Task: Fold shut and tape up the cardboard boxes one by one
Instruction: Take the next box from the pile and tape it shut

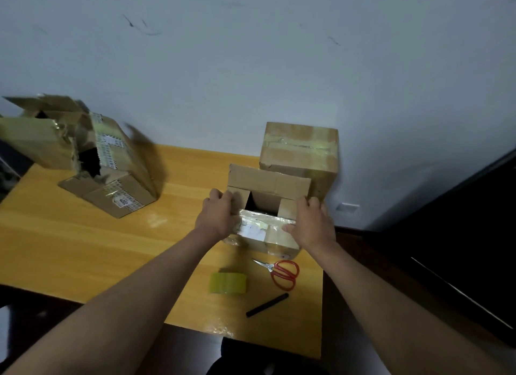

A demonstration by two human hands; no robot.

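While the small box [265, 221] is sitting near the right end of the yellow wooden surface [83, 235], its long axis running left to right and its open top facing up, the left hand [219, 215] is gripping its left end and the right hand [312, 224] its right end, fingers curling over the side flaps. The far flap is standing upright. A taped box [301, 154] is standing just behind, against the pale wall [251, 53]. Torn open boxes [83, 157] are lying far left; tape roll [229, 282], scissors [282, 272] and a black pen [267, 305] are lying nearer the person.
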